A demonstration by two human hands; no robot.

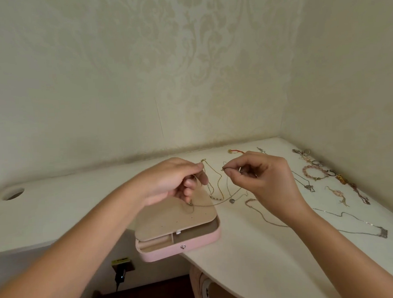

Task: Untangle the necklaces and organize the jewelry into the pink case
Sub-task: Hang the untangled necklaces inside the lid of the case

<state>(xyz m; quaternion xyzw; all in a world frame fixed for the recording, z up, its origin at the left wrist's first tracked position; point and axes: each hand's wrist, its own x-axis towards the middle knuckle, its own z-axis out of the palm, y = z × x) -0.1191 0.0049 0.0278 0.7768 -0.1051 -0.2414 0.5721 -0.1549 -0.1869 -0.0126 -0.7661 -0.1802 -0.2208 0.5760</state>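
Untangling step: left hand (174, 180) and right hand (264, 179), each grip pinched on the tangled necklaces (232, 201), which hang just above the open pink case (195, 241) at 6 o'clock. The next move likely calls for gently teasing one strand free.

Home room — damask wallpaper (163, 48), white desk (241, 249), wall socket (123, 264).
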